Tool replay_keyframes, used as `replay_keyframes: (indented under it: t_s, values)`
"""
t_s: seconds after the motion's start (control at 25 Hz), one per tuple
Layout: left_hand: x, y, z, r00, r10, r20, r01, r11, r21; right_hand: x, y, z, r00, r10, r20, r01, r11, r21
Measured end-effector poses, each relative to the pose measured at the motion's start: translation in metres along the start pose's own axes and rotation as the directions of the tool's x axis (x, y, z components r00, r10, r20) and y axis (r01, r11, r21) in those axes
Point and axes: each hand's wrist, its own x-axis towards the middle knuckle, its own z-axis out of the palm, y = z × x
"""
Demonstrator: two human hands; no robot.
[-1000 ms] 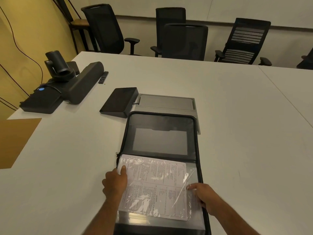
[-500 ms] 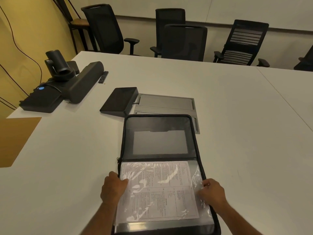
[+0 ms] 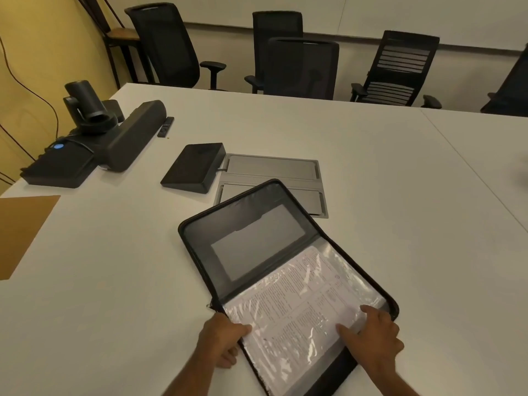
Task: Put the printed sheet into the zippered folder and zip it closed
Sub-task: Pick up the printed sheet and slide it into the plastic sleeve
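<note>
Two hands: left hand (image 3: 221, 337) pinches crinkly plastic-sleeved sheet (image 3: 303, 310); right hand (image 3: 374, 335) flat, fingers straight.

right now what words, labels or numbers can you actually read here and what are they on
None can be quoted.
printed sheet inside the open zippered folder: dense lines of print under glossy plastic, too small and blurred to read.
remote beside the speaker bar: buttons show, no legible marks.
blue light on the black base: no text.

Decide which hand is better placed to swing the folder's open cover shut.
Probably the left hand: it grips the zippered folder at the spine edge, nearer the open cover, while the right hand presses the printed sheet flat.
</note>
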Motion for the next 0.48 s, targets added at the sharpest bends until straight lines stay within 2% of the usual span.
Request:
replay_keyframes:
  t_s: [0.16, 0.32, 0.4, 0.48]
  values:
    - [-0.013, -0.004, 0.033, 0.994, -0.008, 0.107, -0.011, 0.985, 0.173, -0.013, 0.010, 0.001, 0.998, 0.053, 0.028, -0.054, 0.997, 0.056]
    - [-0.022, -0.002, 0.048, 0.983, -0.007, 0.181, -0.056, 0.939, 0.340, -0.027, 0.018, 0.009, 0.988, -0.085, 0.129, 0.084, 0.996, 0.017]
    - [-0.023, 0.003, 0.040, 0.987, 0.023, 0.159, -0.089, 0.902, 0.422, -0.026, 0.023, 0.009, 0.968, -0.149, 0.203, 0.156, 0.988, -0.018]
    - [-0.025, 0.010, 0.026, 0.990, 0.129, 0.057, -0.141, 0.867, 0.478, -0.021, 0.032, 0.009, 0.935, -0.217, 0.280, 0.227, 0.974, -0.002]
